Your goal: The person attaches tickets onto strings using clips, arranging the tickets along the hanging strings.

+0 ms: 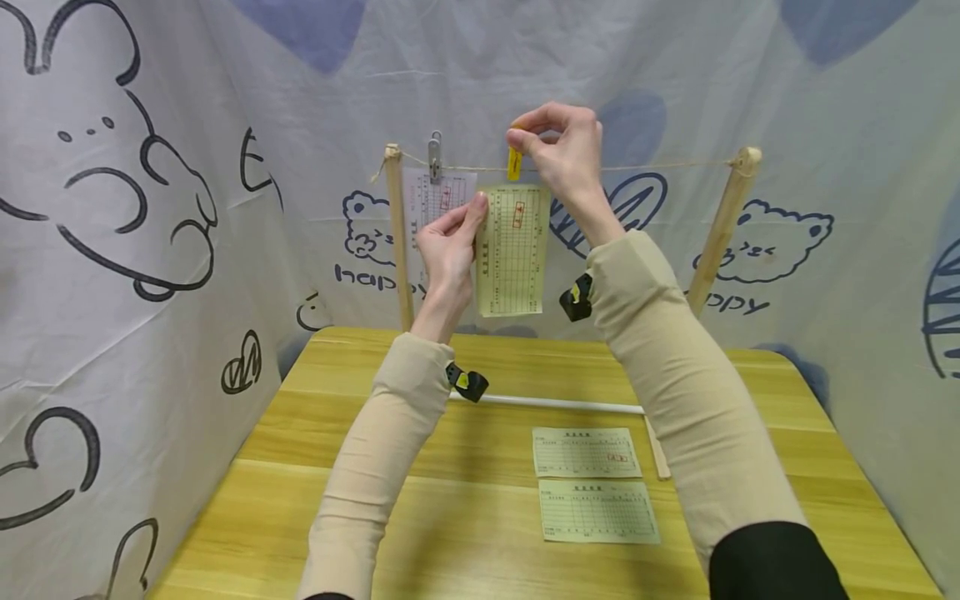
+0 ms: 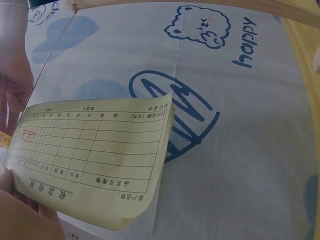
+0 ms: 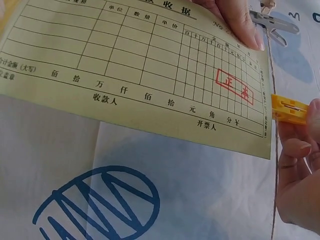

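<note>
My left hand pinches a yellow receipt slip by its upper left edge, holding it upright just under a thin string. The slip has a printed grid and a red stamp. Above it, my right hand pinches a yellow clothespin between thumb and fingers, overlapping the string. In the right wrist view, the tip of the clothespin is right at the stamped end of the slip. To the left, a metal clip on the string holds a pale printed slip, partly hidden by my left hand.
Two wooden posts, left and right, carry the string. Two more receipt slips, one stamped and one plain, lie on the wooden table. A white rod lies behind them. Patterned cloth hangs behind.
</note>
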A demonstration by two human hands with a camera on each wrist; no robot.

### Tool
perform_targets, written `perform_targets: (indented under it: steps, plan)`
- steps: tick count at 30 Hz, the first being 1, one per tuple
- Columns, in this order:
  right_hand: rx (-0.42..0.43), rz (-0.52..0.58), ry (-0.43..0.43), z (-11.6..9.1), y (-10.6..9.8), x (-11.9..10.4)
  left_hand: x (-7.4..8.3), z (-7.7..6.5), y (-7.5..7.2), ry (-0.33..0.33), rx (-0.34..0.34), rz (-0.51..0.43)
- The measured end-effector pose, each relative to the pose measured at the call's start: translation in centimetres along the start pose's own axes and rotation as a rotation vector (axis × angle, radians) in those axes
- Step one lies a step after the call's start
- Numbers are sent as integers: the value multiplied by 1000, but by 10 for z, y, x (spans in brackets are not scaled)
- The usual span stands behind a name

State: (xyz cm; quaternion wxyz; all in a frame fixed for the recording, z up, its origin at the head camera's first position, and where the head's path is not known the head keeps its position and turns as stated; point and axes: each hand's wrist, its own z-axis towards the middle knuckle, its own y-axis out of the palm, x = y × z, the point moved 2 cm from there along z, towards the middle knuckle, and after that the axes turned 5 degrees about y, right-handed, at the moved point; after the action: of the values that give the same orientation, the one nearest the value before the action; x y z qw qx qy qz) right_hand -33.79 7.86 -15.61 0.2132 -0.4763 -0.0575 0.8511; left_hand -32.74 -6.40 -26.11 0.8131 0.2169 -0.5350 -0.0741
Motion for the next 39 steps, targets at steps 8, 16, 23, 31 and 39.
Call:
perform_targets:
  steps: [8, 16, 23, 31, 39]
  plan:
    - [-30, -27, 2, 0, -2, 1, 0, 1, 1, -4, 5, 3]
    - [-41, -60, 7, -1, -5, -1, -2, 2, 2, 6, 17, 0]
    - [-51, -60, 32, -1, -5, -2, -3, 2, 2, 11, 23, 1]
    - [-68, -81, 43, -1, -2, -1, -3, 4, 3, 5, 23, 5]
    - [-89, -99, 67, 1, -1, 1, -3, 6, 4, -13, 30, 6]
